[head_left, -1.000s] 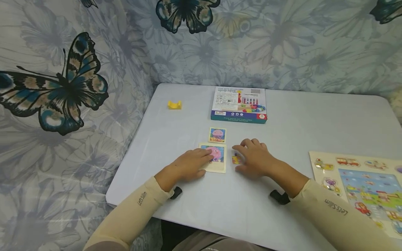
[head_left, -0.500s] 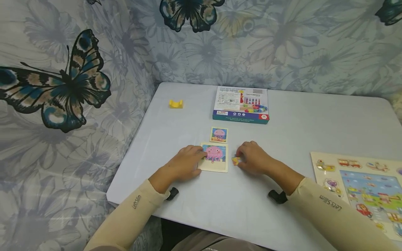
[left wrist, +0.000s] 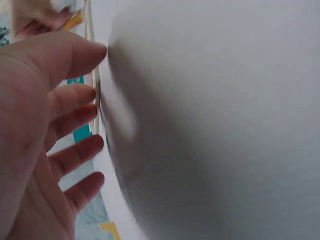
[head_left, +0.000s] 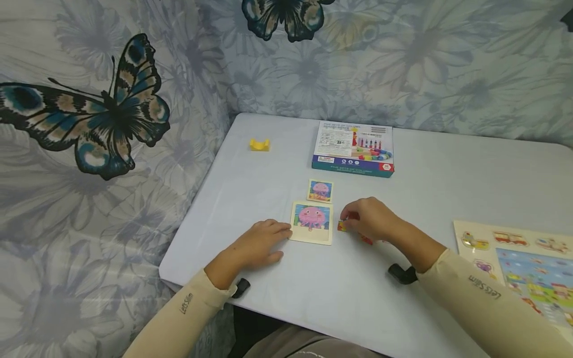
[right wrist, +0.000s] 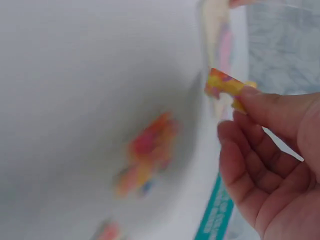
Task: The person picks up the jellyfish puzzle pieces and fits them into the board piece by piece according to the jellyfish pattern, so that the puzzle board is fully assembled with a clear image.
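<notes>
Right hand (head_left: 369,219) just right of the puzzle board (head_left: 309,236); its grip pinches a yellow-orange puzzle piece (right wrist: 220,82) between thumb and finger. Piece is apart from the board. Loose pieces (right wrist: 150,142), red and orange, lie on the tabletop (head_left: 268,189) below this hand; blurred in the right wrist view. Board shows a pink octopus in its upper part, bare strip along the near side. Left hand (head_left: 261,243): grip spread, fingertips at the board's left edge. Small octopus card (head_left: 320,190) just beyond the board's far edge. Farther off, a printed box (head_left: 352,149); far left, a yellow block (head_left: 259,145).
</notes>
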Demonstrator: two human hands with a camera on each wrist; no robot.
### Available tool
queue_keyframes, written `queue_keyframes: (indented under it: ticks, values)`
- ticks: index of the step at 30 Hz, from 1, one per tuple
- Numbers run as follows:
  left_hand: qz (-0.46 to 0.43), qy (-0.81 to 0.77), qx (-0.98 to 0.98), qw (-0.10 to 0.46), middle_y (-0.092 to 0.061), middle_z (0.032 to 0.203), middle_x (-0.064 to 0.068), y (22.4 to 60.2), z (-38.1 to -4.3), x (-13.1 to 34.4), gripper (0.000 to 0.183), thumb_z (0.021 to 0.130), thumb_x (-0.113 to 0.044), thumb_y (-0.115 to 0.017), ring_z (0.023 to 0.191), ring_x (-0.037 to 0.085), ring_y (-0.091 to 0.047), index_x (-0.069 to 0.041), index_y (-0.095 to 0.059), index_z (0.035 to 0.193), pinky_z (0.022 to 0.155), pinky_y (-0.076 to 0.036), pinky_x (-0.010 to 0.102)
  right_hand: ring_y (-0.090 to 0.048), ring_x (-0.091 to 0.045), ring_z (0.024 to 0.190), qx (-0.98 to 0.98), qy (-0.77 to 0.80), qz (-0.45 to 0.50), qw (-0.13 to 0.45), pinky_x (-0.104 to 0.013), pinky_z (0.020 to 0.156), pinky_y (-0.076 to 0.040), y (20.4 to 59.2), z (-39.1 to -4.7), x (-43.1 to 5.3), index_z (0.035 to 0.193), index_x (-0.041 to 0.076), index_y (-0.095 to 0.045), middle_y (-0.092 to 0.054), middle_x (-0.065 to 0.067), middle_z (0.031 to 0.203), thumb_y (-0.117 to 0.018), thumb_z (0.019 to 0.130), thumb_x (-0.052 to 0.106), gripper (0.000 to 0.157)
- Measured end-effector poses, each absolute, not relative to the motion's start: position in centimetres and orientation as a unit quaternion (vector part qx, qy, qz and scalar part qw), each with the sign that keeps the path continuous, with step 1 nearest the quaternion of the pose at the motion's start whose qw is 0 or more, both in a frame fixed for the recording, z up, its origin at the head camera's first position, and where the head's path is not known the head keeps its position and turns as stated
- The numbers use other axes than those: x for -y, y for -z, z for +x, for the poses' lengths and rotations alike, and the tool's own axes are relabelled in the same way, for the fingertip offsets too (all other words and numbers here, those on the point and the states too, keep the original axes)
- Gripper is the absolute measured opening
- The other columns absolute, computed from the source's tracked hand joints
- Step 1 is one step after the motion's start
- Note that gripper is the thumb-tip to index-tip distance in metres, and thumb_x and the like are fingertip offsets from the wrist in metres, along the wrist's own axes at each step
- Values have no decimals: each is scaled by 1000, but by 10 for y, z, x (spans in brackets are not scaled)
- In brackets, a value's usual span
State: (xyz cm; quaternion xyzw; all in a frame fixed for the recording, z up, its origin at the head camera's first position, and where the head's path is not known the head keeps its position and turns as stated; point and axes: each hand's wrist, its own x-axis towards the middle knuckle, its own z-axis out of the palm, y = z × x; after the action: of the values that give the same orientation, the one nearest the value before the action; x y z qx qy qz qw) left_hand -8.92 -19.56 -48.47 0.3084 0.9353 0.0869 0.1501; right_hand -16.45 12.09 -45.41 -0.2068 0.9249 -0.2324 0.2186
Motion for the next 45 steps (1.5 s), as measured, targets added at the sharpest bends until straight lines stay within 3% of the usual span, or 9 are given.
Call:
queue_keyframes:
  ticks: [3,11,19,28,34,42,45]
  values:
    - [314,-71,-934,156,-42,161,-3,485,-88,194,57,100,-33,-63,146,20,-39,-17,-50,153,121,-33,43,-58,-20,89,-915,260,-214,224,-32,78,-51,451,-169,-109,103,17,-79,-73,3,92,-76,92,17,11]
    - [332,-60,-929,154,-43,161,-1,483,-90,189,54,100,-31,-63,145,19,-43,-18,-51,150,119,-35,43,-58,-15,74,-882,318,-248,245,-24,65,-52,468,-172,-54,92,13,-74,-67,3,78,-79,90,16,7]
    - [336,-24,-929,154,-42,162,0,480,-90,184,62,101,-32,-60,146,21,-42,-23,-39,159,119,-34,45,-58,-13,72,-887,309,-247,239,-25,66,-51,480,-171,-35,88,13,-77,-66,4,73,-81,88,16,5]
    - [338,-7,-932,129,-46,158,-1,477,-88,182,56,100,-29,-60,142,21,-45,-23,-48,155,117,-37,43,-56,-14,72,-902,287,-245,210,-26,66,-49,484,-172,-32,88,12,-72,-61,1,74,-87,83,21,18]
    - [346,11,-934,90,-54,147,0,476,-90,181,48,98,-28,-63,135,20,-50,-23,-58,145,114,-40,41,-56,-16,71,-906,283,-228,217,-28,66,-48,484,-176,-27,83,13,-68,-61,-1,74,-91,78,24,26]
    - [338,-40,-933,116,-36,165,6,482,-106,178,20,97,-27,-61,153,21,-33,-22,-64,116,124,-30,41,-56,-17,74,-893,302,-223,246,-28,67,-47,482,-183,-28,89,11,-67,-60,-3,79,-92,76,24,31]
    - [344,-67,-928,125,-38,164,7,487,-115,179,11,94,-25,-59,154,21,-32,-21,-60,104,124,-29,41,-56,-17,77,-884,325,-232,244,-28,70,-49,481,-184,-35,94,10,-66,-61,-2,83,-90,78,18,30]
